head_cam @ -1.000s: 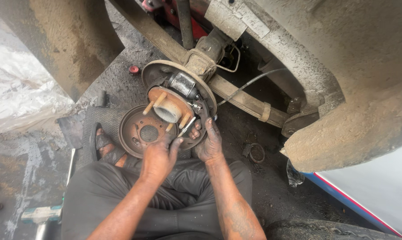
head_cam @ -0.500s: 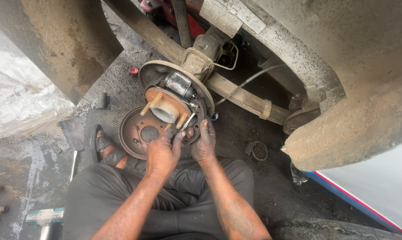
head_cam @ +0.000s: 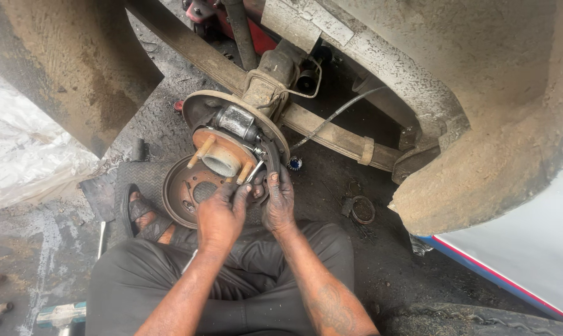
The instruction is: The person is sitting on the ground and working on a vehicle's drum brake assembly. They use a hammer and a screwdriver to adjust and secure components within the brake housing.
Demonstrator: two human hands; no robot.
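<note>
Head view: person sits cross-legged on the dirty floor [head_cam: 51, 242] under a raised vehicle, at a bare rear wheel assembly. Left hand [head_cam: 219, 214] reaches up to the lower edge of the brake backing plate [head_cam: 197, 106], fingers curled around a thin metal tool [head_cam: 254, 172] whose tip points into the brake parts; grip looks closed on it, though the handle is hidden in the palm. Right hand [head_cam: 278, 202] presses on the dark brake shoe [head_cam: 271, 155] at the right side of the plate, fingers wrapped over its lower end, thumb toward the left hand. Both hands nearly touch each other just below the rusty hub [head_cam: 222, 155], which has studs sticking out. Wheel cylinder [head_cam: 235, 119] sits above the hub. Removed brake drum [head_cam: 191, 190] lies flat on the floor just behind the left hand, beside the person's sandalled foot [head_cam: 141, 214]. Leaf spring [head_cam: 331, 130] runs behind the plate; a small ring-shaped part [head_cam: 360, 208] lies on the floor to the right.

Step in hand, judged: working the shoe's lower end or its spring at the plate, shoe held steady while the tool pries. The next move calls for firm hold on the shoe and controlled leverage so the tool does not slip off.
</note>
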